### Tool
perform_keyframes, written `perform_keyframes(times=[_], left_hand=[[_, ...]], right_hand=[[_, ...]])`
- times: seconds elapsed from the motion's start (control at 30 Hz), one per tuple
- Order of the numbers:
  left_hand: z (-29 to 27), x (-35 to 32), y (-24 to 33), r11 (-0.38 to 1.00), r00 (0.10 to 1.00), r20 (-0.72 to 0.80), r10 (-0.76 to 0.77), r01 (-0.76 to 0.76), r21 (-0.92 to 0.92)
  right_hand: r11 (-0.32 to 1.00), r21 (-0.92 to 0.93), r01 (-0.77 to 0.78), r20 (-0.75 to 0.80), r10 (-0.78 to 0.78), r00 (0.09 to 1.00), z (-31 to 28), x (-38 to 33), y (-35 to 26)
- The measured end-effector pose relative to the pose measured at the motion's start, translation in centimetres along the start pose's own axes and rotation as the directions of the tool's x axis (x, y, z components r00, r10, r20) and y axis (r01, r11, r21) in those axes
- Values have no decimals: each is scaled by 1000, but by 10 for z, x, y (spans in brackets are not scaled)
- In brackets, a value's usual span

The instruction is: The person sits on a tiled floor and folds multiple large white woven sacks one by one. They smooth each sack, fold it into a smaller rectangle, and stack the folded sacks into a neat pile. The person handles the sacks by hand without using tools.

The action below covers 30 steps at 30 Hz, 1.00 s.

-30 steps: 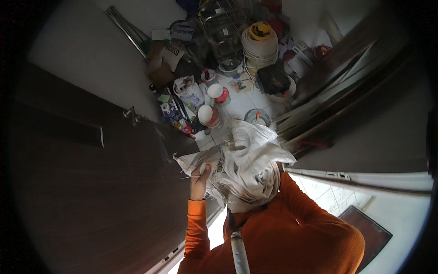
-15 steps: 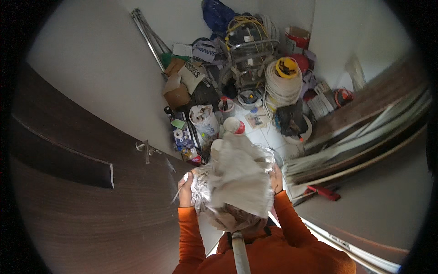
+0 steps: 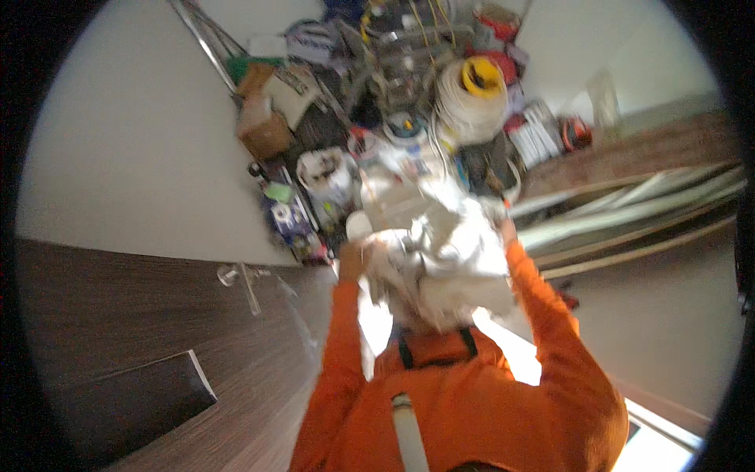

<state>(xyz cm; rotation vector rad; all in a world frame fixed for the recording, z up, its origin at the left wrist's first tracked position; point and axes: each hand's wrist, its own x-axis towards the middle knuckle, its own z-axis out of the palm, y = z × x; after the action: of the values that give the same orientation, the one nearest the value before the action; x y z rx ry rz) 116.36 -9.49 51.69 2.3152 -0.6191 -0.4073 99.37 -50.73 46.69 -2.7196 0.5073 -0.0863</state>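
Note:
Between my hands is a crumpled, whitish plastic bag [image 3: 444, 256], held in front of my body and blurred by motion. A pale, flat sheet-like part shows on its near side; its contents cannot be made out. My left hand [image 3: 355, 259] is closed on the bag's left edge. On the opposite edge my right hand [image 3: 507, 230] grips it, with the fingers partly hidden. Just beyond my left hand stands a small white round container [image 3: 359, 226].
A dark wooden door [image 3: 141, 307] with a metal handle [image 3: 250, 287] stands at my left. Ahead are a cardboard box [image 3: 263, 134], a white sack [image 3: 326, 175] and a cable coil [image 3: 472, 106] with a yellow centre. Long pale strips [image 3: 637, 212] run along the right wall.
The bag and both hands have moved forward and up, toward the piled things, with my arms stretched further. The view has tilted, so the clutter sits higher in the picture.

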Motion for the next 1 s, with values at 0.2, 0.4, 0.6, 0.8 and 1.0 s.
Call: perform_keyframes(times=[0.2, 0.4, 0.6, 0.8, 1.0], left_hand=[[-65, 10, 64, 974, 891, -438, 116, -189, -127], [-90, 20, 66, 967, 988, -133, 78, -107, -232], [-135, 43, 136, 950, 969, -58, 239, -246, -194], [-137, 85, 241, 263, 995, -89, -51, -73, -962], [-108, 134, 253, 75, 971, 234, -47, 237, -969]], right_hand=[[846, 518, -126, -161, 241, 957, -48, 27, -51], [451, 794, -408, 194, 448, 873, -115, 46, -96], [302, 947, 112, -141, 77, 987, -168, 44, -61], [10, 947, 322, -269, 575, 773, -210, -3, -88], [211, 976, 51, -133, 397, 908, -89, -65, -135]])
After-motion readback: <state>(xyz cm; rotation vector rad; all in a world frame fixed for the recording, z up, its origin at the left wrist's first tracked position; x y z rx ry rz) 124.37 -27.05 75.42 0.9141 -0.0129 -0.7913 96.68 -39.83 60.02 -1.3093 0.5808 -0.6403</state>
